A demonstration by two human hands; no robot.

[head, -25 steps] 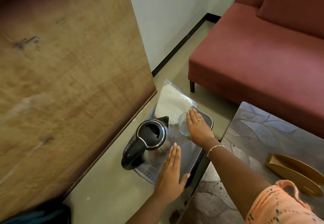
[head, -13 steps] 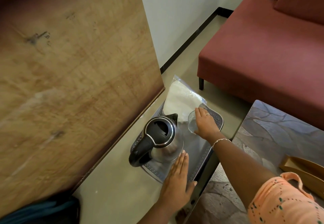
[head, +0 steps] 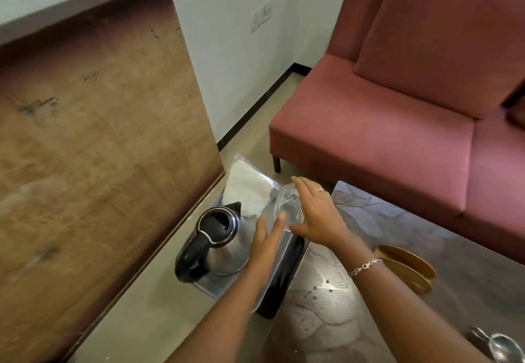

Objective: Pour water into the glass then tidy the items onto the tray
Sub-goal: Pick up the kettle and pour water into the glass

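Steel kettle [head: 224, 237] upright on tray [head: 211, 287]; spout points away, handle near-left.

The right hand [head: 318, 215] is partly hiding the glass [head: 289, 212]; at 5 o'clock the frame edge is cutting off a metal utensil [head: 502, 347].

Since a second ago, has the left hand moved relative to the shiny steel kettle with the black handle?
Yes. The left hand has slid forward past the steel kettle, fingertips now beside the clear drinking glass.
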